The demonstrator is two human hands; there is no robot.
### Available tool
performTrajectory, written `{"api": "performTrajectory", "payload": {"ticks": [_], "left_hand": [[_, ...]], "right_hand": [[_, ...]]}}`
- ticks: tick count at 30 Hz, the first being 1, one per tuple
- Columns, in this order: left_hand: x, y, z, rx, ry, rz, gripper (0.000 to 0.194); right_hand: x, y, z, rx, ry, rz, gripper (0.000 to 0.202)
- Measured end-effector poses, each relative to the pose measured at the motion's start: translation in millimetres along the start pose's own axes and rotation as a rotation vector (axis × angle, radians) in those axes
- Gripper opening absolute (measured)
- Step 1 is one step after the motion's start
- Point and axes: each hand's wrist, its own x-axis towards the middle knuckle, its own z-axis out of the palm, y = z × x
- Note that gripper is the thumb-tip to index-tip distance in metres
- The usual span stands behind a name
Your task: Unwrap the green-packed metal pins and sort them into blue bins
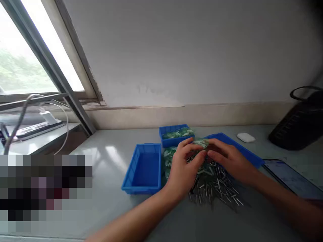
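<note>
My left hand [183, 165] and my right hand [230, 160] meet above a heap of thin metal pins [222, 188], which look like rivets. Between their curled fingers is a small clear plastic bag [201, 142] with green on it. Both hands are closed on its sides, and the fingers cover part of it. Its contents are too small to make out. More green-and-clear bags [168, 156] lie under and beside my left wrist, partly hidden. Behind the hands, a blue bin [166, 143] holds similar bags [178, 133].
An empty blue bin [141, 189] stands left of my left hand. Another blue tray [243, 151] sits behind my right hand, partly covered. To the right are a phone [292, 176], a white case [246, 137] and a dark bottle [294, 129]. A power strip [40, 129] lies far left.
</note>
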Motion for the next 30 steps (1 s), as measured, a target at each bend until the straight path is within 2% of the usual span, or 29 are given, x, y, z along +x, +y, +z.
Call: {"api": "performTrajectory", "payload": {"ticks": [5,12,17,21,23,26,30], "left_hand": [[-1.0,2.5,1.0,0.038,0.014,0.012,0.017],[-1.5,4.6,-0.1,0.077,0.015,0.052,0.019],[-2.4,1.7,1.8,0.055,0.026,-0.004,0.018],[0.5,0.1,3.2,-0.100,0.108,-0.113,0.029],[2.6,1.1,3.5,-0.167,0.098,-0.153,0.024],[3.9,3.1,4.1,-0.205,0.021,-0.170,0.012],[3.0,4.2,4.7,-0.214,0.010,-0.182,0.010]], "right_hand": [[-0.4,-4.8,1.7,-0.002,0.090,0.025,0.022],[0.1,-3.5,-3.8,0.089,0.010,0.034,0.025],[0.9,-2.5,-4.5,0.121,0.012,0.062,0.024],[-0.2,-5.3,-3.7,0.199,0.089,0.066,0.023],[-0.4,-5.5,-4.4,0.237,0.129,0.051,0.022],[0.2,-4.9,-5.8,0.259,0.147,0.048,0.022],[0.6,-5.9,-5.5,0.254,0.128,0.069,0.022]]}}
